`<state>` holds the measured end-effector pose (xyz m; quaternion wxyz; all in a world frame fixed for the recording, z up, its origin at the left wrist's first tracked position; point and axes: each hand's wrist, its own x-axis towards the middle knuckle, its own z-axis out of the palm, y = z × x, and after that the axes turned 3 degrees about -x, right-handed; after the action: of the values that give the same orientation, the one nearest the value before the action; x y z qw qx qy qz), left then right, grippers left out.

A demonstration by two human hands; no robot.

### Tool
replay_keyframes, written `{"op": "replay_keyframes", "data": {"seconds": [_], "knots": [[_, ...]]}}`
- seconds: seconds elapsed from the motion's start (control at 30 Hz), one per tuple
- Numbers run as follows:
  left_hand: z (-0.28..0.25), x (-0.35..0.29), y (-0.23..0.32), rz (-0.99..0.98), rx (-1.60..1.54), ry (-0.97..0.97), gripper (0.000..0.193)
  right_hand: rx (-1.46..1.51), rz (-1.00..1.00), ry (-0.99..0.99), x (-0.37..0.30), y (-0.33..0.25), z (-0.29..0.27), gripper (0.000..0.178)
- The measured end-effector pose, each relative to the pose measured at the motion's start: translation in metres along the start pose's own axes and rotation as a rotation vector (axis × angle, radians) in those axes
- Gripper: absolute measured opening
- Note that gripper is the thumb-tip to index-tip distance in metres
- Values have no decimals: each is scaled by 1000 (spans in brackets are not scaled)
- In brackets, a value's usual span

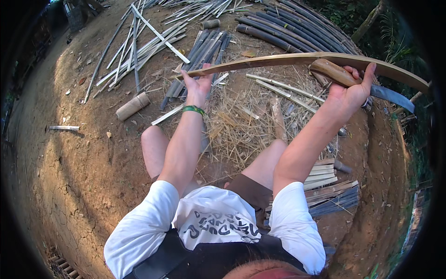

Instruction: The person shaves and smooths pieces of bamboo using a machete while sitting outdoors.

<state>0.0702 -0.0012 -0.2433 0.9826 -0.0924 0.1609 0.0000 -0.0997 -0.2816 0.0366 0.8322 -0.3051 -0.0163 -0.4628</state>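
Note:
A long bamboo strip (274, 60) stretches across in front of me, bowing upward. Near its left end, my left hand (197, 86) is closed around it, palm turned up. My right hand (350, 90) grips a large knife by its thick wooden handle (337, 73). The knife's grey curved blade (394, 97) points away to the right. That hand also lies against the bamboo strip, with its thumb reaching up to the strip; some fingers are hidden behind the handle. Below the strip, shavings (232, 128) cover the ground between my legs.
Dark split bamboo pieces (204, 49) lie beyond my left hand, with pale strips (160, 42) to their left. Dark bamboo poles (292, 25) are stacked at the far right. A short bamboo section (133, 106) rests on the left. More split pieces (332, 197) lie beside my right leg.

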Motion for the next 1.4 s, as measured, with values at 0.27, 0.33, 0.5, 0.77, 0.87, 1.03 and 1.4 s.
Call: {"op": "replay_keyframes", "data": {"seconds": [0.27,0.33,0.5,0.77,0.87,1.03,1.4], "knots": [[74,-15,62,255,101,-235,72,54,202,223,63,41,-49,46],[78,-34,70,321,304,-317,81,61,214,291,71,51,-59,51],[64,-38,117,446,539,-66,95,148,271,396,88,55,-88,52],[16,17,176,553,631,393,45,70,111,357,103,23,-101,47],[5,32,160,589,706,508,25,3,53,329,117,-3,-110,45],[15,49,217,482,579,598,57,54,56,274,147,-39,-128,40],[-23,-23,29,-364,594,136,133,-33,-33,345,132,-38,-122,29]]}}
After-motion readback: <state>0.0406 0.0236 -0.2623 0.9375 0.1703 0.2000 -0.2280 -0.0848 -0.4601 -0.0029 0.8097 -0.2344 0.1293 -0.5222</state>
